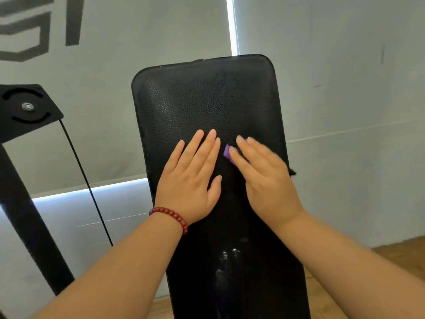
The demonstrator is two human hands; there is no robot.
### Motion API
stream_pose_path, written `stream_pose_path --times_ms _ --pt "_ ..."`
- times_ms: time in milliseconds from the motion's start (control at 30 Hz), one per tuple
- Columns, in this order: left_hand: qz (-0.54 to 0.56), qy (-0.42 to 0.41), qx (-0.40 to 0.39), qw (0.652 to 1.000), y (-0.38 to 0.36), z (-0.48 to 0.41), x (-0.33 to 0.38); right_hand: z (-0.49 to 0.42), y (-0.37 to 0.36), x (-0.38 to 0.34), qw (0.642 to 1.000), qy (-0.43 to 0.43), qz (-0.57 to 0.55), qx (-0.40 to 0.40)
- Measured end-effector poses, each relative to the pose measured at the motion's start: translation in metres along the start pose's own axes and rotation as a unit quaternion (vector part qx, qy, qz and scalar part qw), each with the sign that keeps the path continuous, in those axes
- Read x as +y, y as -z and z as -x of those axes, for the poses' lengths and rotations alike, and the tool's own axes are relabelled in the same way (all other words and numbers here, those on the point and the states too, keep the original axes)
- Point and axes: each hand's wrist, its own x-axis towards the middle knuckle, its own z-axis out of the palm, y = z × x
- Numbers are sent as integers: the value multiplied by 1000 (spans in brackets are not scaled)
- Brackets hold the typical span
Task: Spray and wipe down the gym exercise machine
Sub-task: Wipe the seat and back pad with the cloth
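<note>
A black padded backrest [202, 100] of the gym machine stands tilted in the middle of the view, with wet whitish spots low on its surface [224, 256]. My left hand [193, 176] lies flat on the pad, fingers spread, holding nothing; a red bead bracelet circles its wrist. My right hand [264, 178] presses a purple cloth [227, 153] against the pad just right of the left hand. Most of the cloth is hidden under the palm and fingers, and the right hand is slightly blurred.
A black metal frame post with a round-slotted plate [27, 107] stands at the left, and a thin black cable [85, 180] runs down from it. Grey roller blinds [345, 88] hang behind the pad. Wooden floor [395, 252] shows at the lower right.
</note>
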Motion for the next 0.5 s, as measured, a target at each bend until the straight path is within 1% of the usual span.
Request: stream_pose_path --times_ms 67,133,233,333,433,500 --pt "-2 -24 -6 1000 0 1 -1 25 8 -7 1000 12 11 -18" --pt "-3 -41 -10 999 0 2 -1 17 12 -1 999 29 18 -26" --pt "-10 -46 -14 999 0 3 -1 -18 6 15 999 29 28 10" --pt "-16 -66 -19 998 1 3 -2 2 1 7 999 -4 38 29" --pt "-9 -99 -16 995 1 4 -2 43 8 -5 999 -8 34 -5" --pt "-7 -109 -17 994 1 4 -2 42 10 -6 999 -9 30 -22"
